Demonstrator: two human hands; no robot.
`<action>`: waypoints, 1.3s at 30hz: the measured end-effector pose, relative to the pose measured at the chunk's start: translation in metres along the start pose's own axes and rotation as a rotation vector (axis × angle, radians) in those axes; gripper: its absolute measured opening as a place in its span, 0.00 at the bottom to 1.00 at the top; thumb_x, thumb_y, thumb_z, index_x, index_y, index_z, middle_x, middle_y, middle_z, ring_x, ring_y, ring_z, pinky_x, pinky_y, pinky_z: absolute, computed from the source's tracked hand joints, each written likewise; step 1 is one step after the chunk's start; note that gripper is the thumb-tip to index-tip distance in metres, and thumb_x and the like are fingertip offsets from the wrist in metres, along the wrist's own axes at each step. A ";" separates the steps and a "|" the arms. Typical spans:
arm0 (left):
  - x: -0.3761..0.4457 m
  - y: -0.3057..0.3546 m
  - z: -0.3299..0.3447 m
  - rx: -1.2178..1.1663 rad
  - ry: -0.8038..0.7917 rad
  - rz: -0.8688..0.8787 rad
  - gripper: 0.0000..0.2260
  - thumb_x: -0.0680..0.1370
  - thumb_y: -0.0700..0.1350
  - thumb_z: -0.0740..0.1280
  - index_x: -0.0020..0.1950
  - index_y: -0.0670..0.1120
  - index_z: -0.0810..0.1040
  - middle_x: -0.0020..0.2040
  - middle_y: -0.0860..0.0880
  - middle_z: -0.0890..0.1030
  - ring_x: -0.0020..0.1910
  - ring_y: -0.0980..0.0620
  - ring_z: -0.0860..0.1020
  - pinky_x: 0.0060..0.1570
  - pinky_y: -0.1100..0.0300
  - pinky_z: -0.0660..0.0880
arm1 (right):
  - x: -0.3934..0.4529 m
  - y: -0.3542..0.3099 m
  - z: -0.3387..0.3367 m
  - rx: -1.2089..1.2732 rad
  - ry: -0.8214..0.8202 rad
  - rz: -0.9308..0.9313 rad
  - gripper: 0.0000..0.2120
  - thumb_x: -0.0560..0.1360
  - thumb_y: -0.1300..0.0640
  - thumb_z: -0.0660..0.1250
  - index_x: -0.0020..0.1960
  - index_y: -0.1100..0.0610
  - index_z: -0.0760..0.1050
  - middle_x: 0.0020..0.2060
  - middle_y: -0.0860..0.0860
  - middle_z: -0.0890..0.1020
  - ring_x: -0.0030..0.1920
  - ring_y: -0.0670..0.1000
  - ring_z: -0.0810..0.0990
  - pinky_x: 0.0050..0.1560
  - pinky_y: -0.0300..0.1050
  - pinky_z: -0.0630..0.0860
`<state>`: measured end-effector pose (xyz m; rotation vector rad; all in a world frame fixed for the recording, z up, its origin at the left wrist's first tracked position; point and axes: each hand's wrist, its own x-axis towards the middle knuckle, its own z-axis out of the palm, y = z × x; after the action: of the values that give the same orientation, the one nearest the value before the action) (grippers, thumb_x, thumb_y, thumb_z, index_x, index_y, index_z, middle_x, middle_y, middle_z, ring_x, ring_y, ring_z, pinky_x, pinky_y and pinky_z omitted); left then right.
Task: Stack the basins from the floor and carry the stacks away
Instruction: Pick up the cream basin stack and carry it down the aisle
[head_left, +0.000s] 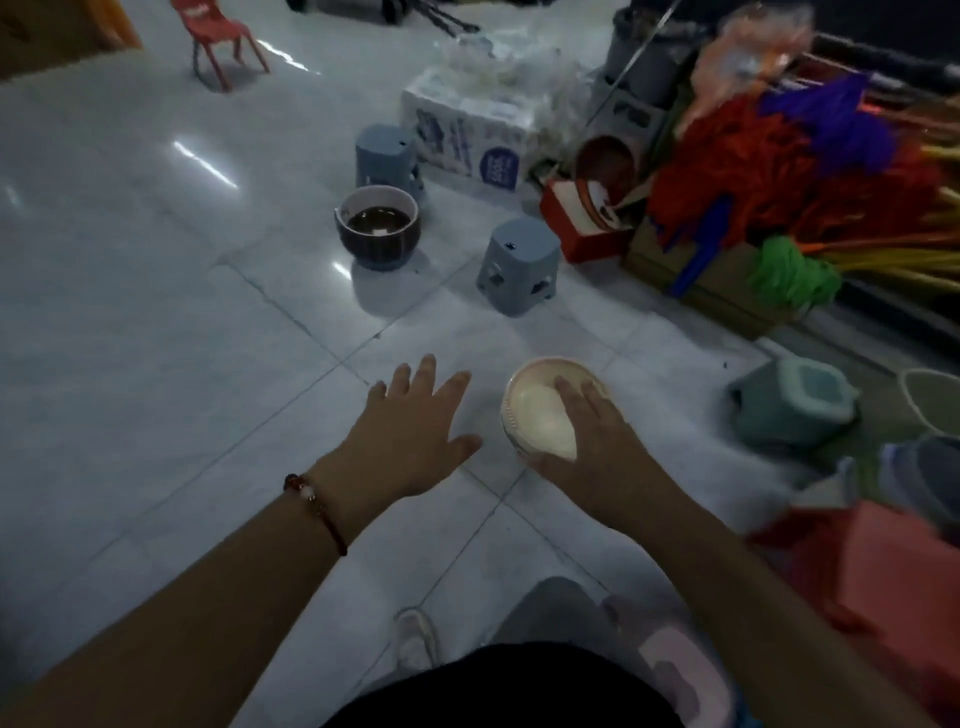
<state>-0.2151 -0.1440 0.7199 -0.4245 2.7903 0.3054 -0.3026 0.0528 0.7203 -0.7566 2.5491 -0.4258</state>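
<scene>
I note a cream-white round plastic basin (540, 415) sitting on the glossy white tiled floor (156, 312), and I take it as my landmark. My right hand (592, 431) rests over its near-right rim, fingers (571, 392) laid into the bowl and the thumb hidden at the near edge; the wrap is not fully visible, but I judge the rim held. My left hand (410, 426) hovers just left of the basin, fingers spread and relaxed, grasping nothing.

Beyond the basin and to its left stands a dark brown round basin with a pale rim (376, 226), well apart. A grey-blue plastic stool (519, 265) stands beyond the landmark, a second grey-blue stool (387, 158) behind the dark basin.

Handling, as judgement: thin moulded plastic, light, fairly stiff, smooth enough to slip. Best taken at the rim, on opposite sides, with both hands.

Orientation: the cream basin appears tipped, its mouth facing up and toward me. Being round, it has no long axis across the floor; its axis runs through the mouth. The dark basin stands upright, mouth up.
</scene>
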 end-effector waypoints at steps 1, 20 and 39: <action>0.015 0.001 -0.005 0.004 -0.012 0.034 0.35 0.80 0.65 0.56 0.81 0.55 0.44 0.81 0.43 0.44 0.80 0.39 0.48 0.77 0.42 0.52 | 0.004 0.003 -0.005 0.044 0.008 0.042 0.42 0.76 0.41 0.68 0.80 0.49 0.48 0.80 0.53 0.50 0.79 0.58 0.51 0.76 0.58 0.57; 0.336 0.073 -0.019 0.156 -0.204 0.353 0.33 0.81 0.62 0.56 0.81 0.54 0.47 0.81 0.43 0.45 0.80 0.40 0.47 0.76 0.45 0.51 | 0.217 0.162 -0.043 0.237 0.010 0.474 0.40 0.77 0.40 0.65 0.80 0.47 0.46 0.80 0.53 0.48 0.78 0.58 0.52 0.76 0.57 0.54; 0.740 0.063 0.300 -0.090 -0.863 0.037 0.39 0.78 0.59 0.67 0.82 0.51 0.47 0.80 0.49 0.57 0.76 0.48 0.62 0.69 0.55 0.63 | 0.444 0.413 0.213 0.933 -0.092 1.169 0.44 0.76 0.48 0.69 0.81 0.53 0.44 0.80 0.53 0.52 0.78 0.55 0.54 0.75 0.54 0.57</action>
<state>-0.8305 -0.1989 0.2108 -0.1873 1.9454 0.4842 -0.7109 0.0943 0.2255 0.9558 1.8894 -0.9478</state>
